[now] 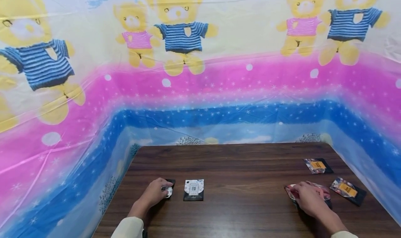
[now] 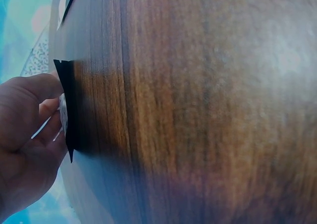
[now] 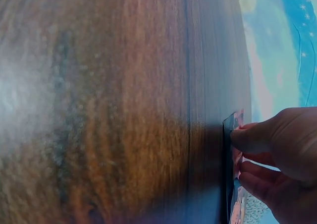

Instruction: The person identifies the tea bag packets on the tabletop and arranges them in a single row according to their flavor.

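Note:
At the left of the table, my left hand (image 1: 156, 191) pinches a small black-and-white packet (image 1: 170, 188) between thumb and fingers. Seen from the left wrist, the packet's dark underside (image 2: 69, 112) faces the tabletop. A second black-and-white packet (image 1: 193, 190) lies flat just right of that hand. Over on the right, my right hand (image 1: 308, 198) grips a reddish packet (image 1: 322, 192) that has a dark back. Thumb and fingers press on its printed face (image 3: 237, 159) in the right wrist view. Part of each held packet is hidden under the hand.
Two packets with orange labels lie at the right: one packet (image 1: 317, 166) farther back, another packet (image 1: 347, 191) beside my right hand. The brown wood-grain table (image 1: 244, 210) meets a printed cloth (image 1: 213, 81) hanging around its back and sides.

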The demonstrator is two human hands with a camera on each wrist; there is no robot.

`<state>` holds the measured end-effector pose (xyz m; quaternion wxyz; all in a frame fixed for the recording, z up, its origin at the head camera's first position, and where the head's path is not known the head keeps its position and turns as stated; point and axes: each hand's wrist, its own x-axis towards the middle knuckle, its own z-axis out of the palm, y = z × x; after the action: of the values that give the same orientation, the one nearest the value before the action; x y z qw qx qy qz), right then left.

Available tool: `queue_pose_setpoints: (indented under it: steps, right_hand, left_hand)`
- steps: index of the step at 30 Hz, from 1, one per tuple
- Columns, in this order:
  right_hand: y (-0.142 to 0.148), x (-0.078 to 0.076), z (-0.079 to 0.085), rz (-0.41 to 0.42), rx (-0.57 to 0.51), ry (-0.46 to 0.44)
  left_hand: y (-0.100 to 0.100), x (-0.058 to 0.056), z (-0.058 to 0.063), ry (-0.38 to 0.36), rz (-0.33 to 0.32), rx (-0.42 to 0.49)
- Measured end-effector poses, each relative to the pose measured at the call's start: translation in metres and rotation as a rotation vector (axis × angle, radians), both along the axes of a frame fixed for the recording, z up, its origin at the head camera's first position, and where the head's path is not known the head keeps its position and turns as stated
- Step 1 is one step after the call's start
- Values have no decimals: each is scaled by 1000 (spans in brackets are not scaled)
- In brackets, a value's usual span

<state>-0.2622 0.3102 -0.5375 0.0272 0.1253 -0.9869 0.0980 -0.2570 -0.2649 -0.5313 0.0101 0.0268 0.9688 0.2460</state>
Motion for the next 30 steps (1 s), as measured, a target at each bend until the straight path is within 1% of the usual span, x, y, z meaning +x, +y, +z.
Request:
queue_pose_setpoints:
  steps: [5,9,13,17,23,30]
  right_hand:
    - [-3,-2,1,16,19,-24]
    - [-3,-2,1,33,31,3]
    - [-2,-1,0,46,38,41]
    - [-1,-3,-1,36,50,36]
    - [0,-3,-3,-2,31,7]
    - [-1,-3,-8,-4,17,48]
  left_hand:
    - [0,-1,0,-8,-1,-2]
    - [0,-1,-1,-23,1,0]
    - [-1,-1,1,-14,-6,0]
    - [-1,0,2,3,-8,1]
    - [-1,1,1,5,-6,8]
    - [-1,2,0,13,-9,11]
